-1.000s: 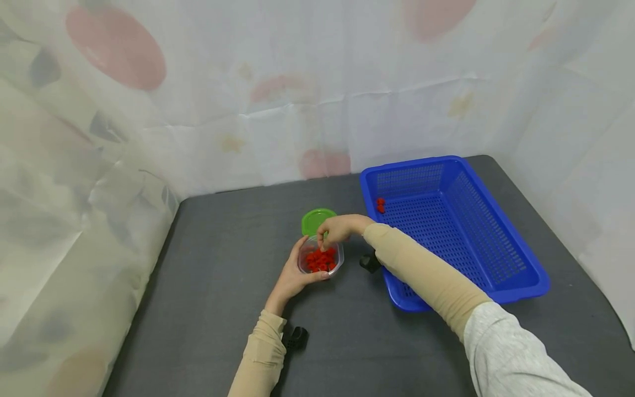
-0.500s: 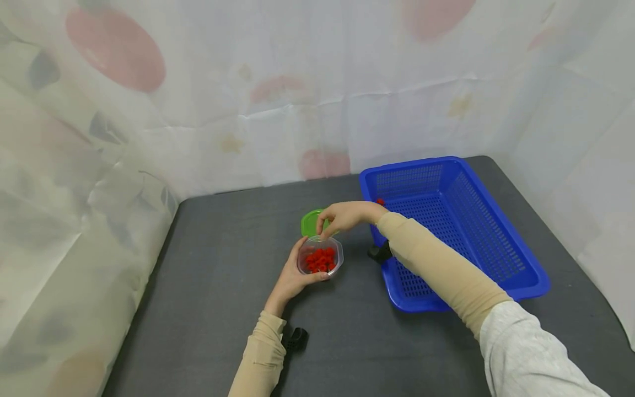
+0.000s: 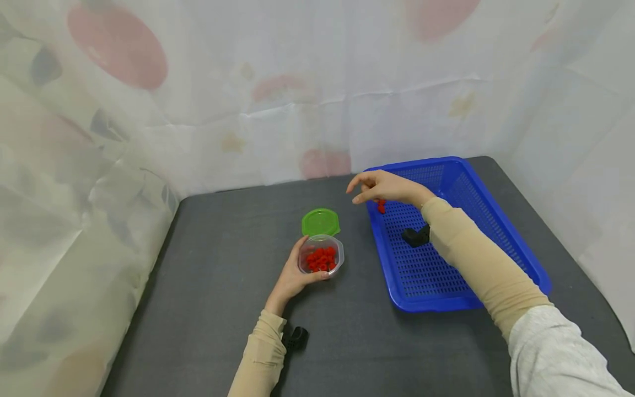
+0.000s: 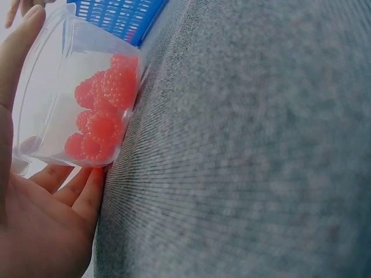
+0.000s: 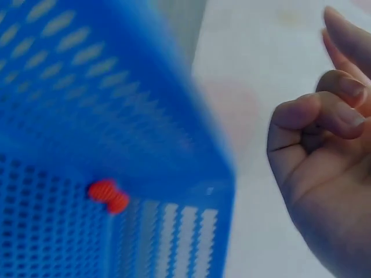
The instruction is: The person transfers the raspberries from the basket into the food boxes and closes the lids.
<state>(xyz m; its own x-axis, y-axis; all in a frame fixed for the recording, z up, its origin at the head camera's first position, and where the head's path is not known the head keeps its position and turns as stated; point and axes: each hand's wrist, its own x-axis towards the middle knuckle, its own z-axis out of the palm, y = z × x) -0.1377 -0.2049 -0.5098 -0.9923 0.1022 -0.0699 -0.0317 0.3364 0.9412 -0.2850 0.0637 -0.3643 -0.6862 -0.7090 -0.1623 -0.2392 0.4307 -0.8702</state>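
Note:
My left hand (image 3: 290, 278) grips a clear plastic container (image 3: 340, 255) round its side, thumb in front and fingers behind. Red raspberries (image 4: 104, 121) lie in the bottom of it. Above the near-left rim of the blue plastic basket (image 3: 397, 302) hovers my right hand (image 3: 389, 186), with nothing in it. In the right wrist view, its thumb and index finger stretch out while other fingers bend toward the palm. A few more raspberries (image 5: 108, 196) rest in a corner of the basket, partly behind the right hand in the head view.
A green lid (image 3: 320, 221) lies on the dark grey tabletop (image 3: 218, 286), just behind the container. Printed white sheeting (image 3: 238, 149) rises behind the table and along both sides. A black wrist mount (image 3: 415, 237) on the right arm hangs over the basket.
My right hand has lifted from inside the container and moved right and back to above the basket's edge. The left hand and container have stayed in place.

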